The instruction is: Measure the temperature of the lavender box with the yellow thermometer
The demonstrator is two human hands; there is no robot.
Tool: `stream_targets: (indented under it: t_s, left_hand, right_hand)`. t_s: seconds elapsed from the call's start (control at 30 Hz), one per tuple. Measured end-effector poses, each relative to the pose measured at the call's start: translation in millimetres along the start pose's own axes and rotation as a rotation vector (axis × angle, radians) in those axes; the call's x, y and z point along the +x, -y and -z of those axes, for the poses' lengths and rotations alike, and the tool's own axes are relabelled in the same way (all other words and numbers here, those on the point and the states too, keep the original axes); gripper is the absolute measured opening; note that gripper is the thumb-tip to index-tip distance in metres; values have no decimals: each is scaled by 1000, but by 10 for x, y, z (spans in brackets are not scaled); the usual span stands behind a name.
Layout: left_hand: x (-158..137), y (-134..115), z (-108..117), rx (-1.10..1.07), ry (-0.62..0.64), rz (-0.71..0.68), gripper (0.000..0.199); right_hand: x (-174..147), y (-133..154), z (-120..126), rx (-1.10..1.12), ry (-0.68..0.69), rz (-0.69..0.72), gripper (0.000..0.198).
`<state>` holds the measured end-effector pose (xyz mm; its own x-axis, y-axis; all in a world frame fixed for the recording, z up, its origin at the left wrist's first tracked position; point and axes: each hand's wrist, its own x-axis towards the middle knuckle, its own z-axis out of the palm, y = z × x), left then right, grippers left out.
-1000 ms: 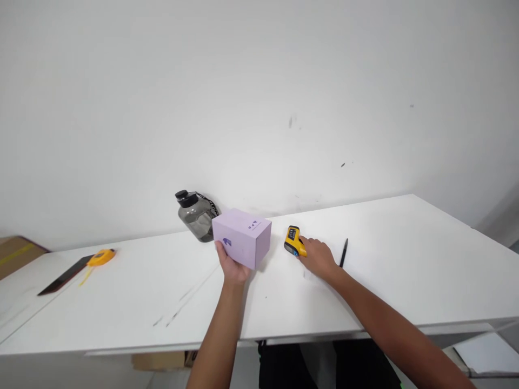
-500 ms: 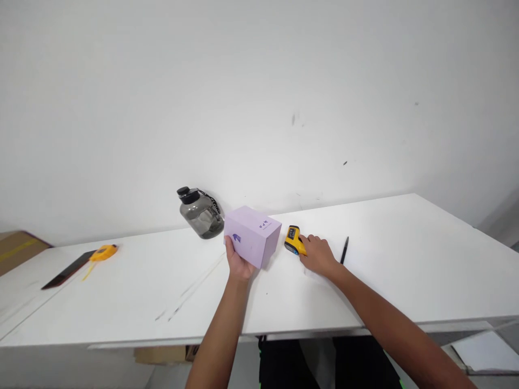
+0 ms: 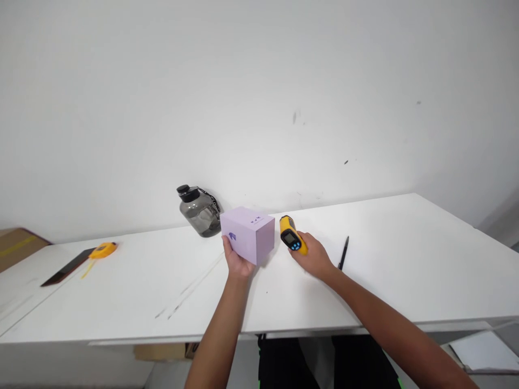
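My left hand (image 3: 237, 263) grips a lilac cardboard box (image 3: 243, 235) from below and the near side, tilted a little above the white table. Purple marks are printed on two of the box's faces. To its right, my right hand (image 3: 314, 256) is closed around the handle of a yellow and black infrared thermometer (image 3: 292, 235). Its small screen and blue buttons face me, and its front end points away toward the wall. A small gap separates the thermometer from the box. Just right of my right hand, a black pen (image 3: 344, 253) lies on the table.
A grey see-through water bottle (image 3: 199, 213) leans by the wall behind the box. At the left lie an orange tape measure (image 3: 103, 250), a dark flat object (image 3: 67, 268) and a brown carton (image 3: 20, 247). The white table's (image 3: 425, 259) front edge runs before me.
My right hand has lifted and turned the thermometer, so its screen and buttons now face me. The box in my left hand has shifted slightly left and rotated a little.
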<state>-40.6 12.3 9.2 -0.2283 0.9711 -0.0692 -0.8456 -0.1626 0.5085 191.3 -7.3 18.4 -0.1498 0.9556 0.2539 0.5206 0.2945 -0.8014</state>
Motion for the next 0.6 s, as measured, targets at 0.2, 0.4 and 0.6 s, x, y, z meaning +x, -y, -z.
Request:
stream_targets:
  t_s: [0.2,0.4,0.6]
  left_hand:
    - [-36,42,-119,159,-133,-204,60]
    - [-42,126,-56,540,-278,-688,65]
    - [-90,195,-8,626,-152,-646,66]
  right_hand:
    - [-165,47,-67,153,-120,444,32]
    - [-243,27,-197,146,8,606,39]
    - [-295,61,-278,322,204,345,30]
